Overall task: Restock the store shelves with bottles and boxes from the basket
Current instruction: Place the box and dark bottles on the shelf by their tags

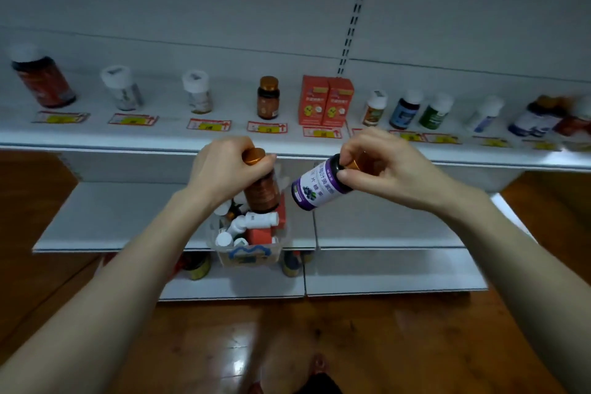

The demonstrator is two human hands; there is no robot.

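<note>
Right in the middle, two bare hands each hold a bottle in front of the white store shelves. The left hand (228, 166) has its fingers curled tight over the top of a brown bottle (262, 195), so only part of the shiny orange cap (255, 157) peeks out. That bottle stands straight up, just above the basket (252, 257). The right hand (380, 166) pinches the cap end of a purple bottle (315, 189) between its thumb and fingers. This bottle is tipped over, with its bottom pointing down and to the left. The two bottles are close but do not touch. The basket is a clear plastic one with a blue picture on its front. It sits at the front of the lower shelf (112, 217), under the hands, and it holds white bottles and red boxes all jumbled together. On the top shelf (160, 137) a row of bottles stands well spread out, with red and yellow price tags (267, 128) lying in front of them. A small brown bottle with an orange cap (268, 97) stands there, and right beside it are two orange boxes (326, 101) touching each other. More bottles stand to the right, but the far ones look blurry. Below everything is a shiny brown wood floor (192, 345).
</note>
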